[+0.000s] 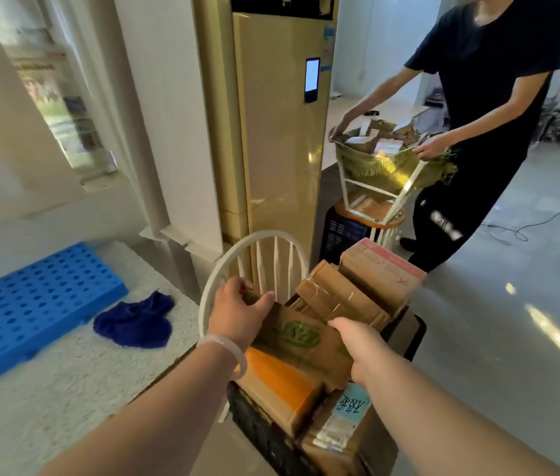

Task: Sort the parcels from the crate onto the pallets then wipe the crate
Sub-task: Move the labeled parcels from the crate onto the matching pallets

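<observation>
Head view: both my hands are on one brown cardboard parcel (300, 341) with a green logo, at the top of the pile. My left hand (240, 316) is wrapped over its far left end, and my right hand (362, 348) clamps its right edge. The parcel sits on the other boxes, apparently not lifted clear yet. The black crate (258, 424) below is full: an orange-topped box (278, 383), a taped box (336, 297) and a pink-edged box (385, 266) remain inside. The blue pallet (31, 307) on the left carries nothing in view. A blue cloth (137, 321) lies beside it, unused. I judge sorting has barely started; wiping comes later.
</observation>
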